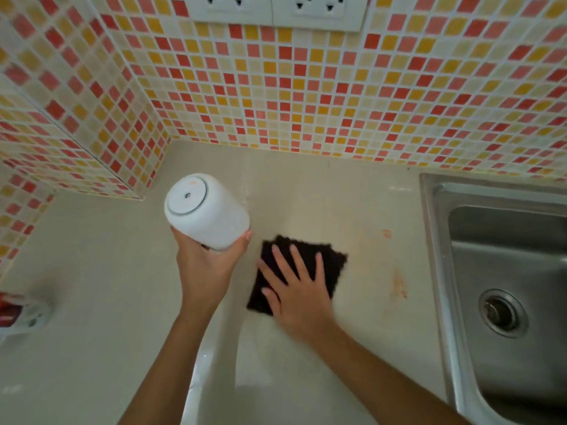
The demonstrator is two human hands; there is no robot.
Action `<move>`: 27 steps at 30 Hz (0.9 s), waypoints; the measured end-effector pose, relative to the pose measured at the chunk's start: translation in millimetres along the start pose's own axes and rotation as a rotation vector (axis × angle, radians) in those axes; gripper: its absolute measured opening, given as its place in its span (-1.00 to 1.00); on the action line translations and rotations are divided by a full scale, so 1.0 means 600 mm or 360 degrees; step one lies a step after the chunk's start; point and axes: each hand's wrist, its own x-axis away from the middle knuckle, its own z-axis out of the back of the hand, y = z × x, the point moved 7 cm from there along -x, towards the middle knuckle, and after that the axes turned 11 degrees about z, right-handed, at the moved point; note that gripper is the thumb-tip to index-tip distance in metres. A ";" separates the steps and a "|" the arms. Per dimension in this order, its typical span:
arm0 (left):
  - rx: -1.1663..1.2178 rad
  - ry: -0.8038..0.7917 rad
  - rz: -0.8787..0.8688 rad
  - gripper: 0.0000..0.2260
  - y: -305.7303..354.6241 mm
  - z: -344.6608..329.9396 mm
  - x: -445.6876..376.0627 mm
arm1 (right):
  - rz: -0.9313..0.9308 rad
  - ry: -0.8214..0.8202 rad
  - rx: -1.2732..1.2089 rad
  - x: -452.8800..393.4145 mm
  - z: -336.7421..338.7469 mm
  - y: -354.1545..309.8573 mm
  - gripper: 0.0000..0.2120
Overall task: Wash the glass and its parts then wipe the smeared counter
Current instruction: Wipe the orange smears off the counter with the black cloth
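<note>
Counter, wiping stage. At left, my left hand grips a white cylindrical container from below, lifted clear of the surface. At centre, my right hand presses flat, fingers spread, on a dark cloth. Further right, reddish smears remain beside the sink; I judge the washing finished and the wiping incomplete.
</note>
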 end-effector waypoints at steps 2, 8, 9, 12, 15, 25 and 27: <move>-0.0010 0.0012 -0.0014 -0.14 -0.001 0.001 -0.010 | -0.0052 0.0004 0.0009 -0.100 0.007 0.064 -0.51; -0.0034 -0.0017 -0.0041 -0.15 -0.005 -0.001 -0.012 | -0.0470 -0.0001 0.0012 -0.113 0.010 0.126 -0.49; -0.0038 -0.0036 -0.0044 -0.14 -0.004 -0.003 -0.015 | -0.0380 0.0032 -0.0001 -0.079 0.007 0.082 -0.48; -0.0074 -0.0058 -0.0056 -0.16 0.000 -0.008 -0.027 | -0.0005 -0.0007 0.0028 -0.001 -0.014 -0.014 -0.50; -0.0083 -0.0061 -0.0058 -0.16 0.000 -0.015 -0.036 | -0.0104 0.0037 0.0056 -0.050 0.005 0.087 -0.51; -0.0044 -0.0124 -0.0037 -0.22 0.000 -0.039 -0.014 | -0.0879 0.0020 0.0095 0.162 0.036 0.163 -0.49; -0.0002 -0.0116 -0.0049 -0.24 0.008 -0.038 -0.015 | -0.0727 0.0027 0.0103 0.193 0.024 0.100 -0.48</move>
